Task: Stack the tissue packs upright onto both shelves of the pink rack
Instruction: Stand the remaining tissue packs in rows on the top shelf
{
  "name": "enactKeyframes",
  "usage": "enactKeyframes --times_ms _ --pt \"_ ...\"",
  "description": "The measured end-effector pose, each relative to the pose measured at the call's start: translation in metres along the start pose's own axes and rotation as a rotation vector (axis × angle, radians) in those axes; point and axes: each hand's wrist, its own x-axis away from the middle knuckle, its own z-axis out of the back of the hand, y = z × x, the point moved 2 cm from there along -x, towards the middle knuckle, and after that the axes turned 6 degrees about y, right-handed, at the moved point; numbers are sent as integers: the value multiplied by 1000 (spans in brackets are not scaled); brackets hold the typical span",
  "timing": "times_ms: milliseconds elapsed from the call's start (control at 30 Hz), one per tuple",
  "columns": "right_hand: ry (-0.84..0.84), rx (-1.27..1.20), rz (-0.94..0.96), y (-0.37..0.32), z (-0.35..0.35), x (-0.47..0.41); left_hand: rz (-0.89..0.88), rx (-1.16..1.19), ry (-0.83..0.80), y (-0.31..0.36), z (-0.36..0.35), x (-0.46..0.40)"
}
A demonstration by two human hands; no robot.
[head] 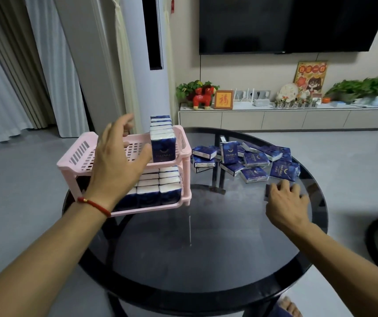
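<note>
While the two-tier pink plastic rack with slotted sides (87,154) stands at the left edge of the round dark glass table (206,259), the left hand (117,163) hovers over its upper shelf with fingers spread and relaxed, holding nothing — its thumb lies just beside the front pack. A row of dark blue tissue packs with white tops (162,143) stands upright at the right end of that upper shelf. The lower shelf is filled with more upright packs (158,191), white tops showing. To the right of the rack, a loose heap of the same blue packs (247,159) lies scattered on the glass, most flat, one standing. The right hand (286,202) rests near the heap's front edge, fingers extended — gripping nothing.
</note>
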Motion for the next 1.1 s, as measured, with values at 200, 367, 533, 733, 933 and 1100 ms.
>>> enactKeyframes --times_ms 200,367,533,733,933,1100 --pt "-168 -54 163 0 19 17 -223 65 125 32 -1 51" --pt "-81 -367 493 -35 67 49 -86 250 -242 42 -23 75" --pt "53 -588 884 -86 119 73 240 426 -751 27 -40 81" --pt "291 -667 879 -113 125 67 251 556 -534 13 -16 57" --pt "366 -914 592 -133 130 41 240 608 -66 9 -5 23" --pt "337 -1015 613 -159 131 24 147 491 5 13 -14 9"
